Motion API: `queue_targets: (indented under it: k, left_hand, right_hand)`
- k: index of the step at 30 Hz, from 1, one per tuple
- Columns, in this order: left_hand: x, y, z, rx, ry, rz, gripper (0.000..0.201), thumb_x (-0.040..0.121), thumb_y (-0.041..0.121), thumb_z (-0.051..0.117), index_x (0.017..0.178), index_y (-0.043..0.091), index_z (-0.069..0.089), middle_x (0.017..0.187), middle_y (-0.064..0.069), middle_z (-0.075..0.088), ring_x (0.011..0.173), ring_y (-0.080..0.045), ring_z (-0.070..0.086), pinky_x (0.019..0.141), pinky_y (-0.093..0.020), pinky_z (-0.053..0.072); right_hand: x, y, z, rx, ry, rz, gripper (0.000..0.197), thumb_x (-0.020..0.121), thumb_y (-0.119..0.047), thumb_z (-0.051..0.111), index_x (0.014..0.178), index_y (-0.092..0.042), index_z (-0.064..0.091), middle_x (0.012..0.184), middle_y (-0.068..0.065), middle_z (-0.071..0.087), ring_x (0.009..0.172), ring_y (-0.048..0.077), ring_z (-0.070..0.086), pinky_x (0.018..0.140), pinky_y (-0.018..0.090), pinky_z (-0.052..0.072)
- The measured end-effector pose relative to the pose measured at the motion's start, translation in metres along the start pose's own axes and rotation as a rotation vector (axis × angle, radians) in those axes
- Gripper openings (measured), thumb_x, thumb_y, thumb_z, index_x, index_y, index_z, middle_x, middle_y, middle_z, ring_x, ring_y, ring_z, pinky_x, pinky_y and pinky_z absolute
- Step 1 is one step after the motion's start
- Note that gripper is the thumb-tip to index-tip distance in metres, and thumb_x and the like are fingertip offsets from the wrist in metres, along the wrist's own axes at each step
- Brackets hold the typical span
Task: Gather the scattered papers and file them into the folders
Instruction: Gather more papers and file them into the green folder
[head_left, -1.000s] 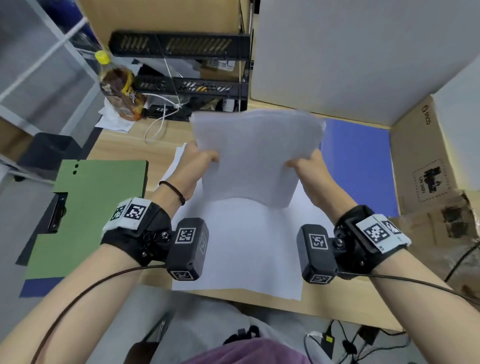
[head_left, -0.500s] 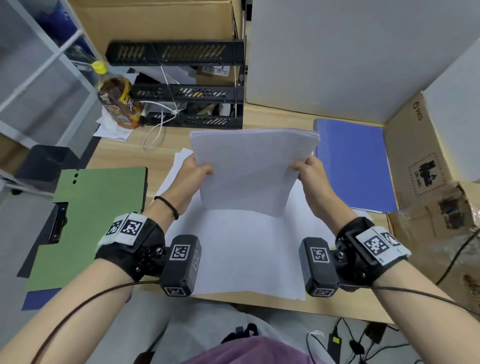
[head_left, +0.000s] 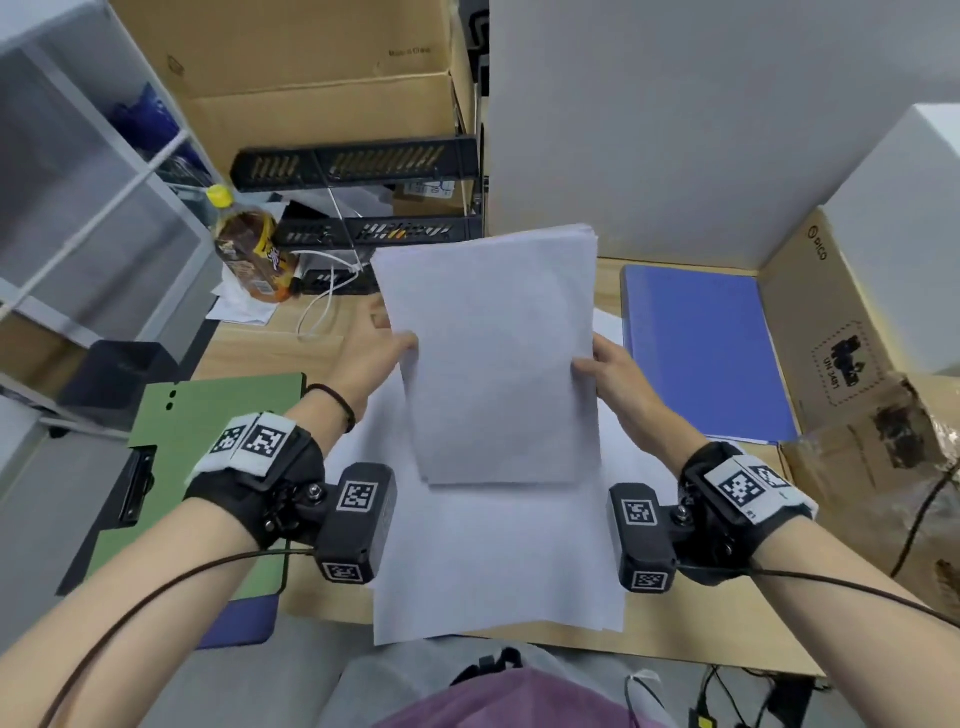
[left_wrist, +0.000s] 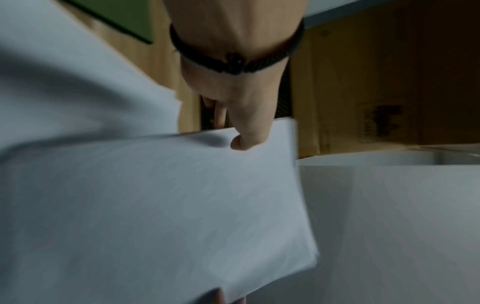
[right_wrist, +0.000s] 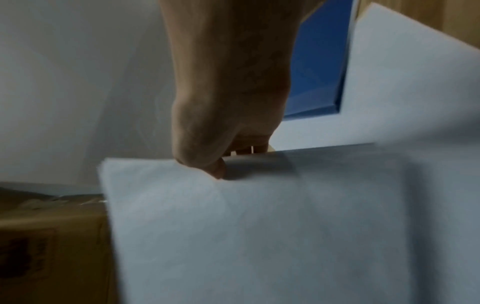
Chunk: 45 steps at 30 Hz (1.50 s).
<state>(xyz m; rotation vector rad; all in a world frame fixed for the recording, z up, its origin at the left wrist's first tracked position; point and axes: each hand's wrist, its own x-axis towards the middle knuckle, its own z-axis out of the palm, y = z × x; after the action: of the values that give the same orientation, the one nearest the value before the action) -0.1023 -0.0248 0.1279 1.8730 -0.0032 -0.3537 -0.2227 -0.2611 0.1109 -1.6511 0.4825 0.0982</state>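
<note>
On the left of the bench (head_left: 249, 353) lies a green folder (head_left: 208, 467), closed and flat. Next, the left hand (head_left: 374, 353) pinches the left edge of a stack of papers (head_left: 498, 353), thumb on top; the stack hangs upright above more loose sheets (head_left: 493, 561) near the bench's front edge. The right hand (head_left: 618, 379) pinches the opposite edge, fingers behind. Far right sits a blue folder (head_left: 701, 353). The sheets look light, limp and slippery against each other, so I'd grip both long edges mid-height to keep them squared.
</note>
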Motion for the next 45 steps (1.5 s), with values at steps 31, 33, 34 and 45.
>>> queue_targets:
  k: [31,33,34,45]
  left_hand:
    - [-0.007,-0.036,-0.021,-0.139,-0.221,-0.066,0.031,0.095,0.014,0.056,0.126,0.014,0.056,0.123,-0.008,0.066,0.110,-0.027,0.064,0.094,-0.043,0.051]
    - [-0.008,-0.023,-0.014,-0.184,-0.178,0.028,0.027,0.096,0.013,0.055,0.121,0.019,0.057,0.121,-0.002,0.067,0.110,-0.021,0.064,0.093,-0.038,0.052]
    - [-0.007,-0.018,-0.012,-0.217,-0.164,0.075,0.025,0.096,0.012,0.055,0.118,0.022,0.058,0.120,0.000,0.067,0.110,-0.019,0.064,0.093,-0.035,0.051]
    - [-0.028,-0.095,-0.033,0.041,-0.246,-0.096,0.049,0.082,-0.014,0.045,0.106,0.025,0.065,0.111,-0.001,0.069,0.115,-0.027,0.059,0.091,-0.039,0.051]
  right_hand:
    - [-0.030,0.083,-0.029,0.223,0.073,0.158,0.024,0.098,-0.011,0.054,0.120,-0.008,0.061,0.112,0.008,0.073,0.095,0.022,0.071,0.086,0.034,0.056]
    - [-0.027,0.065,-0.029,0.202,0.180,0.027,0.019,0.098,-0.010,0.052,0.114,-0.015,0.062,0.112,0.002,0.073,0.102,0.019,0.070,0.085,0.035,0.057]
    - [-0.027,0.054,-0.029,0.199,0.239,-0.041,0.018,0.098,-0.009,0.052,0.111,-0.018,0.062,0.110,-0.002,0.072,0.100,0.014,0.070,0.080,0.029,0.058]
    - [-0.047,0.088,-0.011,-0.023,0.147,0.007,0.030,0.090,0.004,0.053,0.109,-0.016,0.066,0.109,-0.002,0.070,0.104,0.018,0.065,0.077,0.019,0.051]
